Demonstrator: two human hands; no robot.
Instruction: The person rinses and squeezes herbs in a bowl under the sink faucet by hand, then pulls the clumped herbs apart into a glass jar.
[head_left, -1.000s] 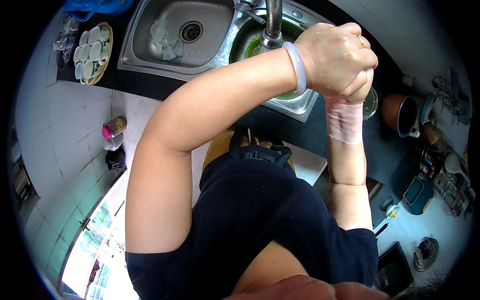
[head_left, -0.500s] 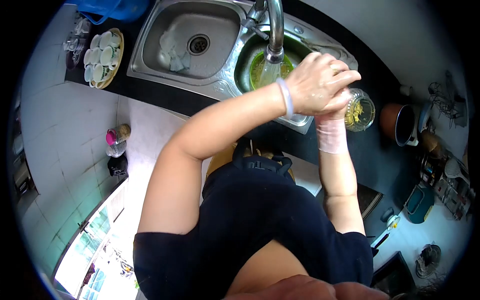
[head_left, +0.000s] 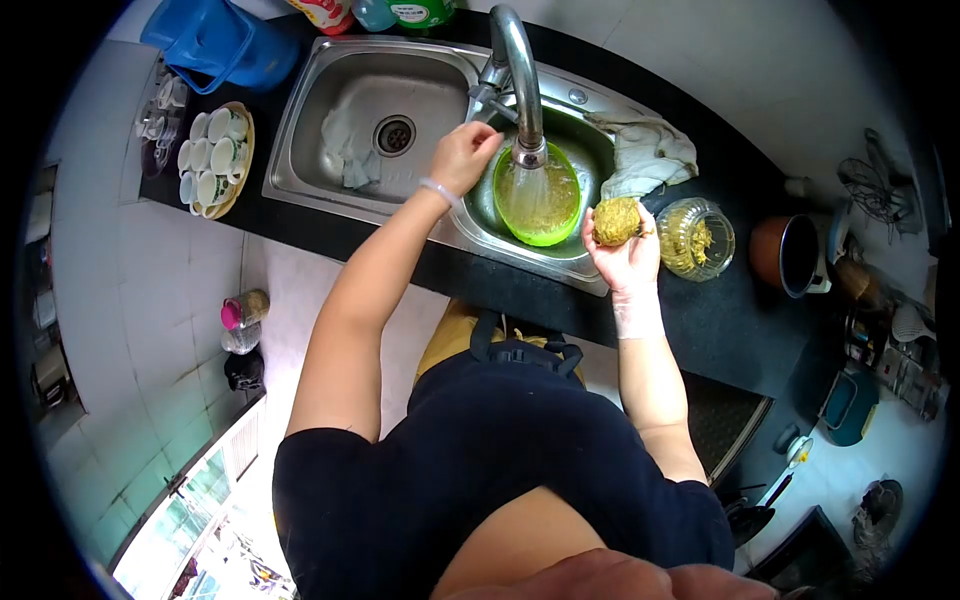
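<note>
In the head view my right hand [head_left: 630,262] is turned palm up, its fingers cupped round a yellow-green ball of pressed shreds [head_left: 616,222] beside the sink's right edge. My left hand [head_left: 467,158], with a pale bangle at the wrist, is empty just below the tap lever [head_left: 492,104], fingers loosely bent and apart from it. Water runs from the tap [head_left: 529,152] into a bright green bowl [head_left: 540,238] in the right basin; cloudy yellowish water fills it. Right of my right hand stands a clear jar [head_left: 722,228] with yellow shreds inside.
A wrinkled cloth [head_left: 655,155] lies at the sink's right corner. White scraps lie in the left basin [head_left: 330,95]. On the left are a tray of small cups [head_left: 222,158] and a blue jug [head_left: 225,50]. A brown pot [head_left: 782,255] sits far right.
My hands, clasped together over the sink's right edge before, have come apart. The left has moved left toward the tap lever; the right has turned up, showing the ball.
</note>
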